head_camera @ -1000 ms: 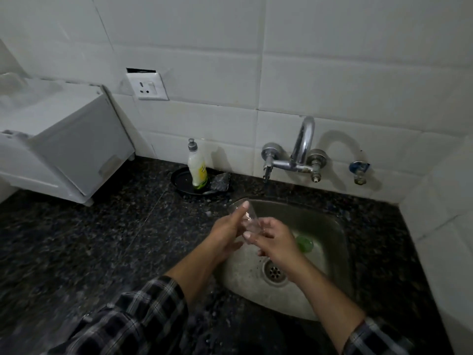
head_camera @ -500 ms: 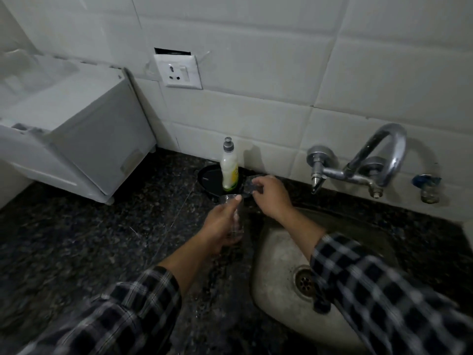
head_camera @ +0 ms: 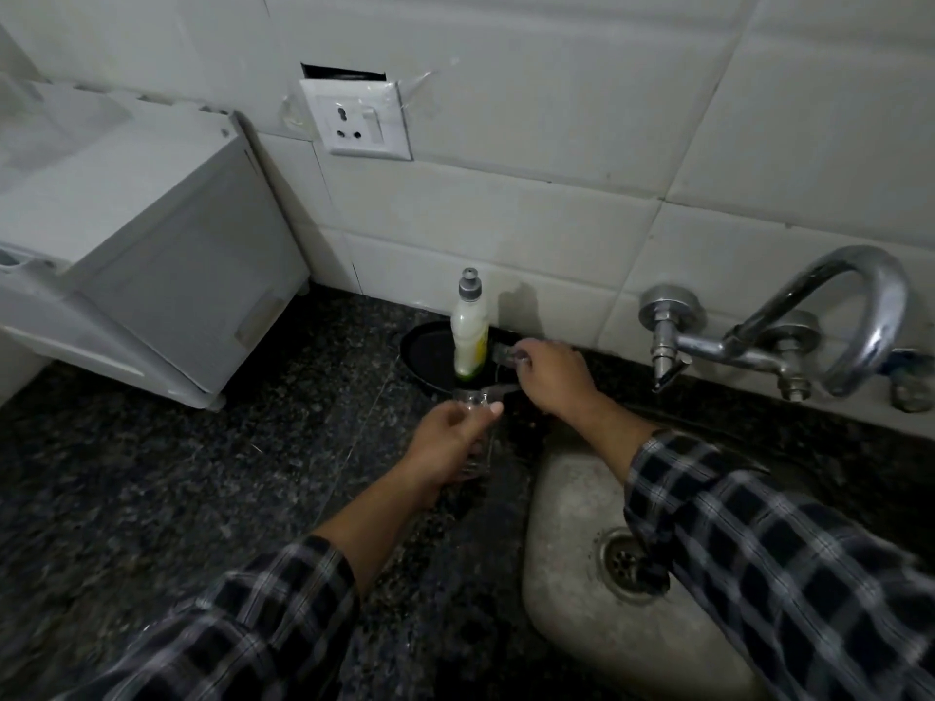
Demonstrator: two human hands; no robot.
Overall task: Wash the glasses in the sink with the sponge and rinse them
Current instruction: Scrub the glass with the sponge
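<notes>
Over a dark stone surface [head_camera: 152,498], left of the steel sink [head_camera: 571,498] at lower right, the left hand [head_camera: 445,442] grips a clear glass [head_camera: 479,455] at centre frame, while the right hand [head_camera: 551,376] just above pinches the sponge [head_camera: 506,352] beside the soap bottle [head_camera: 470,336], which is best lifted clear without toppling it.

No text, brand or number is legible anywhere; the soap bottle [head_camera: 470,332] label is too blurred.

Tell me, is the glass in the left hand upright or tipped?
Upright: the left hand grips the glass, rim on top, base below.
</notes>
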